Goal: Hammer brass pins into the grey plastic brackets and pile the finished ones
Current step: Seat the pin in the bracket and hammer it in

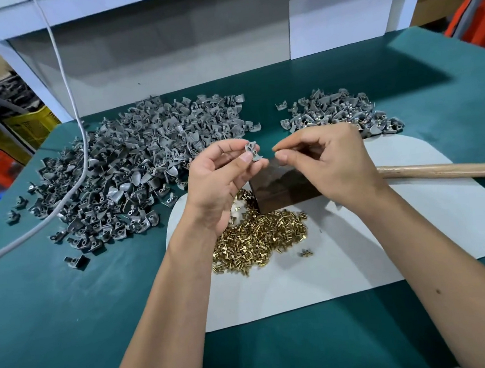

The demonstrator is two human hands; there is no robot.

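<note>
Brass pins (257, 235) lie heaped on the white mat (358, 247), before a dark block (282, 186). Above it the left hand (220, 177) pinches a grey bracket (252, 151); the right hand (324, 159) pinches its fingertips together beside it, contents unclear. Farther off lie a hammer handle (445, 169) and two bracket heaps (134, 169).

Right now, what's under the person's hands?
A dark block on a white mat, with a heap of brass pins beside it. The left hand covers some pins; the right hand hides the block's far side.
</note>
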